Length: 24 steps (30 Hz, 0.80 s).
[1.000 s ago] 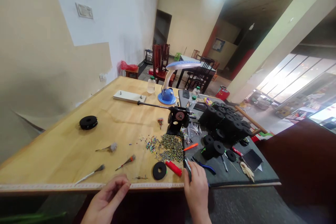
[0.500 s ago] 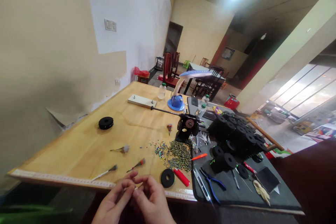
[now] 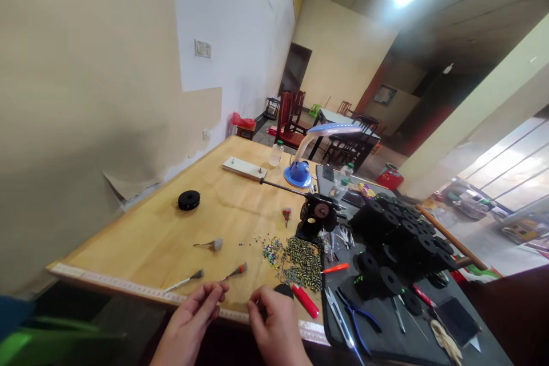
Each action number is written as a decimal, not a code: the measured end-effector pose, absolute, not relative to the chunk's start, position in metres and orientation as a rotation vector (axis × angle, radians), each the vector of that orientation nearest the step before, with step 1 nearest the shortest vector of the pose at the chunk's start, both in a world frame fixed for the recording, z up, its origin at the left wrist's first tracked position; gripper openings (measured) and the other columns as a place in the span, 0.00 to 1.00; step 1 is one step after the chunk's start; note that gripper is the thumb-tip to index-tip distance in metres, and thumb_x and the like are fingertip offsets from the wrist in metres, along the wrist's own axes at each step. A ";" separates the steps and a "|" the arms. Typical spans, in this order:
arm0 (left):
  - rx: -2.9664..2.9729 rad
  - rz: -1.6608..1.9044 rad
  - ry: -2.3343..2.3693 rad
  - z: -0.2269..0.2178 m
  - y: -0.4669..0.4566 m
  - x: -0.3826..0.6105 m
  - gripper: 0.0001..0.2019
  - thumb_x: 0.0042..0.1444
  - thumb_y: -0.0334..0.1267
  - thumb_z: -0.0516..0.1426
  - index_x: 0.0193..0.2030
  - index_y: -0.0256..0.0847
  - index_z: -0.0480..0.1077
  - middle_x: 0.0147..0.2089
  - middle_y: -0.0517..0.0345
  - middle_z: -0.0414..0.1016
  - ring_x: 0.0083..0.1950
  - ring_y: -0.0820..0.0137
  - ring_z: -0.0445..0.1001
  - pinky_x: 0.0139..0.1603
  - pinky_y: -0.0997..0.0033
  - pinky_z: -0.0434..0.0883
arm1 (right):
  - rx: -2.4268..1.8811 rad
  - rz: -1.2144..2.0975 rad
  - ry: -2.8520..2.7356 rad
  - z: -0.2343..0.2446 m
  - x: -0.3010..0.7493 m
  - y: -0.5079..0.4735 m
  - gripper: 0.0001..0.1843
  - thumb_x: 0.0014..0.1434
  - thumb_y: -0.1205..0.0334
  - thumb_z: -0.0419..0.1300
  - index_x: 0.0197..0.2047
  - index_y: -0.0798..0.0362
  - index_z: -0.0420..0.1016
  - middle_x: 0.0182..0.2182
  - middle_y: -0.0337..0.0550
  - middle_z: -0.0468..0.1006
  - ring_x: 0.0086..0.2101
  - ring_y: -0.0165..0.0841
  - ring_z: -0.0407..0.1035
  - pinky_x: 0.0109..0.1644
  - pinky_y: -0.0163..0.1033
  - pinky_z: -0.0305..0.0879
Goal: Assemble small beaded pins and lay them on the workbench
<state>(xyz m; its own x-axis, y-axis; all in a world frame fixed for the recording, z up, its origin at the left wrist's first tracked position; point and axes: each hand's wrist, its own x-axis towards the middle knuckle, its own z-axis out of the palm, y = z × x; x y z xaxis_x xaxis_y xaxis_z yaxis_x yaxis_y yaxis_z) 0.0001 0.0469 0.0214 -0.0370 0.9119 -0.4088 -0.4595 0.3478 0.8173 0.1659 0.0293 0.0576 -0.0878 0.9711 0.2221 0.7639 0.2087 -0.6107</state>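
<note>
My left hand (image 3: 195, 315) is at the front edge of the wooden table (image 3: 150, 246), thumb and fingers pressed together. Whatever it pinches is too small to make out. A short way to its right, my right hand (image 3: 274, 317) is also closed in a pinch, its contents hidden. Behind the right hand a black foam spool (image 3: 283, 290) is partly covered, and a red lighter (image 3: 306, 301) lies beside it. Just beyond the left hand are a bristle-tipped piece with a red band (image 3: 235, 270) and another with a white stem (image 3: 186, 279).
Small striped beads (image 3: 303, 257) lie heaped near a black clamp vise (image 3: 316, 217). On the dark mat are blue-handled pliers (image 3: 358, 314), tweezers (image 3: 338, 311) and many black spools (image 3: 398, 229). A blue lamp (image 3: 298, 174) stands behind. One spool (image 3: 189, 200) sits far left.
My hands were together at the fingertips and have come apart. The right hand moved rightward and now covers part of the black spool. The camera view has shifted slightly.
</note>
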 end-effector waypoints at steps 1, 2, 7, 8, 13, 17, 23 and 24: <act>0.586 1.209 1.153 0.021 0.048 -0.004 0.26 0.33 0.55 0.69 0.37 0.40 0.76 0.39 0.55 0.80 0.43 0.63 0.74 0.40 0.75 0.72 | -1.622 0.431 -1.916 0.061 0.169 0.031 0.09 0.58 0.65 0.55 0.28 0.52 0.73 0.21 0.38 0.76 0.23 0.31 0.69 0.27 0.32 0.53; 0.682 1.232 1.184 0.021 0.049 -0.009 0.24 0.36 0.55 0.68 0.36 0.40 0.76 0.38 0.56 0.79 0.43 0.63 0.74 0.40 0.74 0.72 | -1.636 0.412 -1.922 0.064 0.172 0.033 0.09 0.59 0.65 0.54 0.28 0.52 0.72 0.22 0.38 0.76 0.24 0.31 0.69 0.28 0.32 0.53; 1.353 1.163 1.278 0.016 0.047 -0.029 0.13 0.54 0.50 0.59 0.32 0.41 0.73 0.31 0.58 0.76 0.37 0.64 0.74 0.41 0.71 0.71 | -1.649 0.426 -1.943 0.060 0.174 0.042 0.10 0.61 0.63 0.53 0.29 0.51 0.72 0.23 0.39 0.77 0.25 0.31 0.70 0.28 0.32 0.54; 1.469 1.136 1.295 0.014 0.047 -0.032 0.12 0.55 0.49 0.58 0.32 0.42 0.73 0.32 0.58 0.77 0.37 0.63 0.75 0.40 0.70 0.72 | -1.647 0.437 -1.954 0.055 0.172 0.043 0.10 0.61 0.64 0.53 0.29 0.51 0.72 0.23 0.39 0.77 0.24 0.31 0.70 0.28 0.32 0.53; 1.896 1.071 1.334 0.004 0.051 -0.039 0.07 0.59 0.42 0.55 0.35 0.43 0.71 0.38 0.54 0.77 0.42 0.61 0.75 0.45 0.65 0.72 | -1.627 0.437 -1.997 0.030 0.156 0.043 0.09 0.60 0.66 0.54 0.29 0.51 0.73 0.23 0.39 0.78 0.25 0.32 0.71 0.28 0.32 0.53; 2.089 1.040 1.324 0.006 0.061 -0.040 0.05 0.60 0.38 0.54 0.34 0.43 0.69 0.39 0.53 0.77 0.43 0.61 0.75 0.45 0.62 0.73 | -1.589 0.405 -1.983 0.025 0.152 0.041 0.09 0.60 0.66 0.54 0.29 0.51 0.72 0.23 0.39 0.78 0.25 0.33 0.72 0.28 0.32 0.54; 2.195 1.102 1.352 0.007 0.068 -0.046 0.04 0.60 0.35 0.54 0.35 0.43 0.69 0.40 0.53 0.77 0.46 0.60 0.74 0.47 0.60 0.73 | -1.540 0.433 -2.011 0.026 0.150 0.043 0.09 0.60 0.66 0.54 0.29 0.51 0.72 0.22 0.39 0.78 0.24 0.32 0.72 0.28 0.31 0.55; 2.198 1.124 1.355 0.008 0.065 -0.047 0.04 0.60 0.34 0.54 0.36 0.43 0.70 0.40 0.53 0.77 0.46 0.60 0.74 0.47 0.60 0.73 | -1.533 0.445 -2.024 0.025 0.149 0.043 0.09 0.60 0.66 0.54 0.30 0.51 0.72 0.23 0.39 0.78 0.25 0.32 0.73 0.28 0.31 0.56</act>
<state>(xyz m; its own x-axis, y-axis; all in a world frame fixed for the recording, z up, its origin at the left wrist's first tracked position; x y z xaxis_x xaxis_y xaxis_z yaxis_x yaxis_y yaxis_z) -0.0469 0.0654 0.0075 0.2389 0.8591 0.4527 0.6036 -0.4965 0.6238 0.1492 0.0429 0.0252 -0.1927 0.9539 0.2300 0.7695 0.2923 -0.5678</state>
